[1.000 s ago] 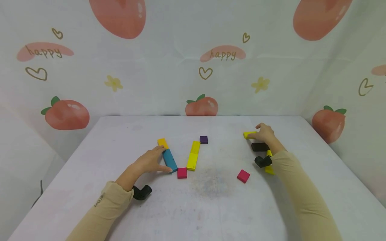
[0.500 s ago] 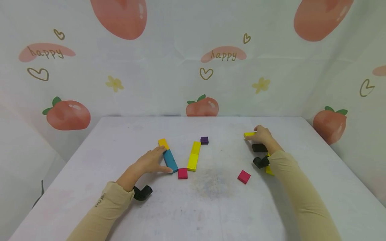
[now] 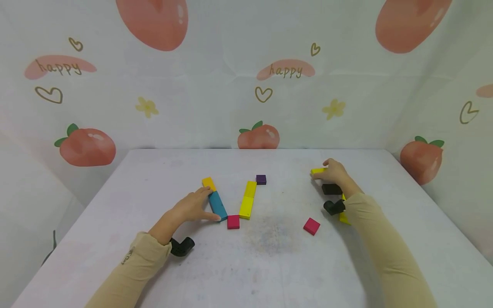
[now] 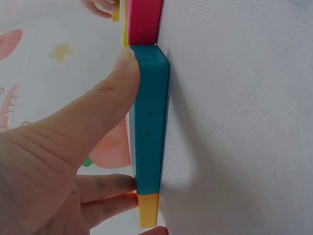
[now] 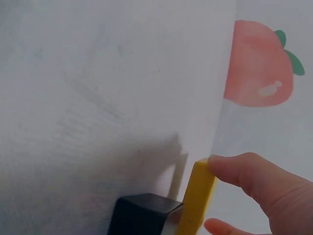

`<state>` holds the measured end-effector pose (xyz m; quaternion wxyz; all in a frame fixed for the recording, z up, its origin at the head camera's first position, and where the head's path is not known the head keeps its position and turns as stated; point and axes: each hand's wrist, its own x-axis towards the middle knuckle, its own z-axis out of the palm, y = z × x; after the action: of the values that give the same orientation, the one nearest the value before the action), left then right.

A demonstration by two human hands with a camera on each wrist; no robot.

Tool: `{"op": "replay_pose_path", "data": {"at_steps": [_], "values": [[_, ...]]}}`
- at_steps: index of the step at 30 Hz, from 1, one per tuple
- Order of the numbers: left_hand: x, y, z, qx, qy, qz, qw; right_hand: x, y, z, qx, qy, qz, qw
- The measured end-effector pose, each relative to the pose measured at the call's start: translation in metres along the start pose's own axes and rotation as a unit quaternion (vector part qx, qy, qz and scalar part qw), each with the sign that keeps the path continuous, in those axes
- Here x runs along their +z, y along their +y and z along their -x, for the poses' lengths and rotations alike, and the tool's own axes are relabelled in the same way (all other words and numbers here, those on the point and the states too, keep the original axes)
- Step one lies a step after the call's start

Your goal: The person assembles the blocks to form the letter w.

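Observation:
In the head view my left hand [image 3: 190,206] spreads over a blue block [image 3: 218,206] and touches it. The left wrist view shows its thumb on one end of the blue block [image 4: 149,122], with fingertips by the seam where an orange block [image 4: 148,210] adjoins. A red block [image 3: 233,222] meets the blue one's near end. On the far right, my right hand [image 3: 335,173] pinches a yellow block [image 3: 318,171]. In the right wrist view the thumb presses the end of this yellow block [image 5: 196,196], beside a black block [image 5: 142,215]. The palm hides part of it.
Two yellow blocks [image 3: 247,200] lie end to end mid-table, with a purple block [image 3: 261,179] at their far end. A second red block [image 3: 311,226] lies right of centre. Another yellow block [image 3: 344,217] sits partly under the right wrist. A printed cloth [image 3: 215,107] hangs behind the table.
My right hand has shifted slightly left, its fingers drawing in on the yellow block. The left hand and the other blocks have stayed in place.

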<state>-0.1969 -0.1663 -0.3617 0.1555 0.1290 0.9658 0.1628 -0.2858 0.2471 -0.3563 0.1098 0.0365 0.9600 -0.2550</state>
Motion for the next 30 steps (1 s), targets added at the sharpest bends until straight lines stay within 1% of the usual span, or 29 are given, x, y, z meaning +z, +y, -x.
{"op": "replay_pose_path", "data": {"at_steps": [10, 16, 26, 30], "values": [[0.000, 0.001, 0.001, 0.004, 0.004, -0.002, 1.0000, 0.000, -0.012, 0.006, -0.038, -0.012, 0.000, 0.9992], [-0.001, 0.002, 0.002, 0.004, 0.004, 0.000, 1.0000, 0.001, -0.015, 0.008, -0.074, -0.027, -0.005, 0.9969], [-0.001, 0.002, 0.002, 0.006, 0.002, 0.001, 1.0000, 0.008, -0.019, 0.009, -0.132, -0.046, 0.000, 0.9901], [-0.001, 0.002, 0.002, 0.007, 0.002, 0.000, 1.0000, 0.011, -0.022, 0.010, -0.165, -0.054, -0.003, 0.9848]]}}
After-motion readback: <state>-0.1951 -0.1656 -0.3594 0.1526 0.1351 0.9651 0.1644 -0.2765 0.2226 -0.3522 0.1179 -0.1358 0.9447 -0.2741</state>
